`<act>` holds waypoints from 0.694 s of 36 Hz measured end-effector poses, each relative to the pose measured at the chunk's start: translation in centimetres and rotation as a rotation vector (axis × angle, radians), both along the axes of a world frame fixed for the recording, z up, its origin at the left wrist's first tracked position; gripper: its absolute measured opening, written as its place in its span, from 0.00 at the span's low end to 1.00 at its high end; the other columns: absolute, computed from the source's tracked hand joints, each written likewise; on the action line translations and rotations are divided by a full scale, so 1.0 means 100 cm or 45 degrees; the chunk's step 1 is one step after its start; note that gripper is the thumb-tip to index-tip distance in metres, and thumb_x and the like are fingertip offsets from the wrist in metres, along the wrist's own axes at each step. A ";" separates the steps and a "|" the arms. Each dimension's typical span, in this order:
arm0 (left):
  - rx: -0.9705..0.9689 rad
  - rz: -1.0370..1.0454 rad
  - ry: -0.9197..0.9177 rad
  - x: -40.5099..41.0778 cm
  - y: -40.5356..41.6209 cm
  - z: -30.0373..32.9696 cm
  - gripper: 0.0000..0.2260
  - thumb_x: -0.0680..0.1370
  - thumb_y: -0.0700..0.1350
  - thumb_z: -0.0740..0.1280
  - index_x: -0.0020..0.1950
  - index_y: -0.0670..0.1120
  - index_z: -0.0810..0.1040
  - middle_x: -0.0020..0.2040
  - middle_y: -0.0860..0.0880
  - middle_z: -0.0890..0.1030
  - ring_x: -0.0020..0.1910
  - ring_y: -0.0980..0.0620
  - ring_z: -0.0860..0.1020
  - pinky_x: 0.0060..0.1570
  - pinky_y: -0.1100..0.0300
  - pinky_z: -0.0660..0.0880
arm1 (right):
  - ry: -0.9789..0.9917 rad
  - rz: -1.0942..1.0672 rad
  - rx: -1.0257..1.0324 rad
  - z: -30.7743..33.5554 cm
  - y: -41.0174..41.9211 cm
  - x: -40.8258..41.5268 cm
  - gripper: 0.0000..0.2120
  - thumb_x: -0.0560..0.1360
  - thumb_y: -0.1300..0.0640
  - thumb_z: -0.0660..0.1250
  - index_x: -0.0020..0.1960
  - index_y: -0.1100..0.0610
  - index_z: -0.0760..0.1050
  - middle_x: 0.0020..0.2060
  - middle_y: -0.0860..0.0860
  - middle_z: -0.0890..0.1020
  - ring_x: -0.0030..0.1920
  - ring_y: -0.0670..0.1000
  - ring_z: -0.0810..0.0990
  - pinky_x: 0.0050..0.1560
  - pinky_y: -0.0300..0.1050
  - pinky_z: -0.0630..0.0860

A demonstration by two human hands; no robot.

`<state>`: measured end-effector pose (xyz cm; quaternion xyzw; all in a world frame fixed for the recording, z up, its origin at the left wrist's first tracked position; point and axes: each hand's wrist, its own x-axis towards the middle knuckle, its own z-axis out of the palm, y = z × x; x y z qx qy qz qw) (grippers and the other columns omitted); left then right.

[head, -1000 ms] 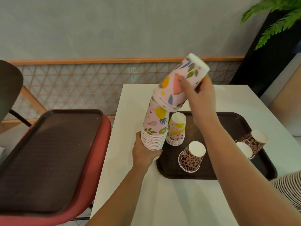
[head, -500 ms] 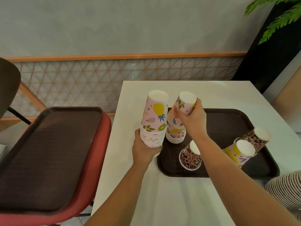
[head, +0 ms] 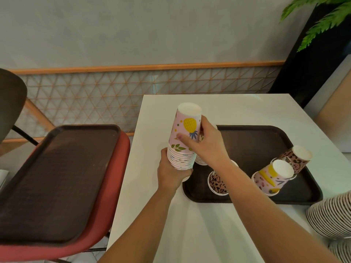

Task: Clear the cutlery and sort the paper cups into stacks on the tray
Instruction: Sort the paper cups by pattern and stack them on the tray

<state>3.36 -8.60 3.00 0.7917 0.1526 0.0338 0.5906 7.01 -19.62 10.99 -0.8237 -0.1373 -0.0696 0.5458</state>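
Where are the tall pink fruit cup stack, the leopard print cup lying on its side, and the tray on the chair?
tall pink fruit cup stack [head: 187, 128]: head view, pineapple print.
leopard print cup [head: 296, 158]: head view, its side wall.
tray on the chair [head: 57, 177]: head view, bare textured floor.

Bare forearms [head: 252, 188], striped clothing [head: 330, 215]

Two hands: left hand [head: 171, 173] and right hand [head: 207, 145], both on one tall pink fruit-print cup stack [head: 185, 137]. Two brown trays: one on the white table [head: 256, 145], one on the red chair at left [head: 57, 177]. Two leopard-print cups [head: 217, 184] [head: 297, 158]. One lone pink cup [head: 271, 177] at right. One short stack behind the right hand, mostly hidden.
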 end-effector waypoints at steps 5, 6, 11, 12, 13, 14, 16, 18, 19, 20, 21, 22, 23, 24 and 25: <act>0.023 -0.013 -0.008 -0.002 0.000 0.002 0.34 0.60 0.39 0.80 0.58 0.53 0.64 0.50 0.54 0.75 0.48 0.53 0.75 0.46 0.62 0.74 | -0.032 -0.045 0.014 0.003 0.001 -0.001 0.22 0.68 0.50 0.73 0.58 0.55 0.72 0.47 0.42 0.79 0.46 0.37 0.78 0.46 0.27 0.75; 0.031 -0.016 -0.010 -0.002 0.000 0.002 0.35 0.60 0.40 0.80 0.59 0.52 0.65 0.50 0.54 0.75 0.49 0.52 0.75 0.46 0.62 0.74 | -0.041 -0.061 0.023 0.004 0.001 -0.001 0.21 0.68 0.50 0.73 0.57 0.55 0.72 0.46 0.43 0.79 0.45 0.37 0.78 0.45 0.27 0.75; 0.051 -0.012 -0.006 -0.002 0.001 0.001 0.35 0.60 0.39 0.80 0.61 0.49 0.66 0.54 0.51 0.77 0.52 0.49 0.77 0.51 0.57 0.76 | -0.023 -0.090 0.126 0.015 -0.001 0.002 0.15 0.69 0.54 0.73 0.52 0.53 0.71 0.42 0.38 0.78 0.40 0.29 0.77 0.39 0.25 0.73; 0.055 -0.011 -0.001 -0.002 0.001 0.001 0.36 0.59 0.39 0.80 0.61 0.49 0.66 0.54 0.50 0.77 0.53 0.49 0.77 0.51 0.57 0.76 | -0.028 -0.093 0.136 0.018 -0.001 0.003 0.15 0.69 0.55 0.73 0.52 0.53 0.71 0.42 0.37 0.77 0.40 0.28 0.76 0.39 0.24 0.72; 0.057 -0.011 0.005 -0.002 0.001 0.000 0.36 0.59 0.39 0.80 0.61 0.49 0.66 0.55 0.50 0.77 0.53 0.49 0.77 0.51 0.56 0.76 | -0.033 -0.096 0.145 0.021 -0.002 0.004 0.14 0.70 0.55 0.73 0.51 0.54 0.71 0.41 0.37 0.78 0.39 0.29 0.77 0.38 0.25 0.72; 0.056 -0.011 0.013 -0.001 0.002 -0.001 0.36 0.59 0.40 0.80 0.61 0.49 0.66 0.55 0.50 0.77 0.53 0.49 0.77 0.52 0.56 0.76 | -0.033 -0.099 0.164 0.024 -0.002 0.006 0.14 0.70 0.55 0.73 0.51 0.54 0.71 0.41 0.38 0.78 0.39 0.29 0.77 0.37 0.25 0.72; 0.040 0.003 0.032 -0.001 0.003 -0.003 0.36 0.59 0.39 0.80 0.61 0.50 0.66 0.54 0.50 0.78 0.53 0.48 0.77 0.51 0.55 0.77 | -0.033 -0.120 0.221 0.031 -0.004 0.009 0.12 0.71 0.55 0.72 0.51 0.55 0.72 0.41 0.38 0.79 0.39 0.30 0.78 0.37 0.26 0.73; 0.016 0.023 0.045 0.000 0.004 -0.006 0.35 0.58 0.39 0.80 0.60 0.50 0.67 0.54 0.50 0.78 0.53 0.47 0.77 0.51 0.53 0.77 | -0.047 -0.185 0.282 0.039 -0.008 0.014 0.12 0.71 0.53 0.71 0.51 0.55 0.73 0.42 0.40 0.80 0.41 0.34 0.79 0.39 0.29 0.75; 0.006 0.032 0.049 0.000 0.005 -0.007 0.35 0.58 0.39 0.80 0.60 0.50 0.67 0.53 0.50 0.78 0.53 0.47 0.77 0.52 0.52 0.77 | -0.053 -0.221 0.340 0.043 -0.010 0.017 0.12 0.71 0.53 0.71 0.52 0.55 0.73 0.44 0.42 0.81 0.44 0.36 0.80 0.41 0.32 0.77; 0.004 0.040 0.054 0.000 0.006 -0.008 0.35 0.58 0.39 0.80 0.60 0.50 0.67 0.53 0.50 0.78 0.53 0.47 0.77 0.52 0.52 0.77 | -0.059 -0.255 0.408 0.046 -0.014 0.020 0.12 0.72 0.53 0.71 0.52 0.55 0.73 0.45 0.43 0.81 0.46 0.39 0.81 0.43 0.34 0.78; 0.011 0.043 0.058 0.001 0.007 -0.009 0.36 0.58 0.39 0.80 0.61 0.49 0.67 0.54 0.50 0.78 0.53 0.47 0.77 0.53 0.51 0.77 | -0.071 -0.294 0.465 0.049 -0.017 0.024 0.12 0.72 0.53 0.70 0.53 0.55 0.73 0.47 0.45 0.81 0.48 0.42 0.81 0.45 0.36 0.78; 0.020 0.045 0.061 0.001 0.008 -0.009 0.36 0.59 0.39 0.80 0.61 0.49 0.66 0.54 0.50 0.78 0.53 0.47 0.77 0.53 0.51 0.77 | -0.094 -0.344 0.498 0.050 -0.022 0.028 0.13 0.72 0.53 0.70 0.54 0.55 0.73 0.47 0.45 0.81 0.49 0.42 0.81 0.45 0.36 0.78; 0.027 0.049 0.063 0.002 0.009 -0.010 0.37 0.59 0.40 0.80 0.62 0.49 0.66 0.55 0.50 0.77 0.54 0.47 0.77 0.54 0.52 0.77 | -0.125 -0.398 0.499 0.051 -0.025 0.031 0.14 0.72 0.53 0.71 0.54 0.55 0.73 0.47 0.45 0.81 0.48 0.40 0.80 0.44 0.35 0.78; 0.033 0.053 0.066 0.002 0.010 -0.010 0.37 0.59 0.40 0.80 0.62 0.49 0.66 0.55 0.50 0.77 0.54 0.47 0.76 0.53 0.52 0.77 | -0.157 -0.447 0.467 0.050 -0.029 0.035 0.15 0.72 0.53 0.71 0.55 0.56 0.72 0.47 0.44 0.80 0.46 0.37 0.80 0.43 0.33 0.77; 0.038 0.057 0.066 0.003 0.010 -0.010 0.37 0.59 0.40 0.80 0.62 0.49 0.65 0.54 0.50 0.77 0.53 0.47 0.76 0.53 0.53 0.77 | -0.184 -0.483 0.411 0.047 -0.032 0.038 0.17 0.71 0.53 0.71 0.56 0.57 0.72 0.47 0.44 0.80 0.45 0.35 0.79 0.43 0.31 0.76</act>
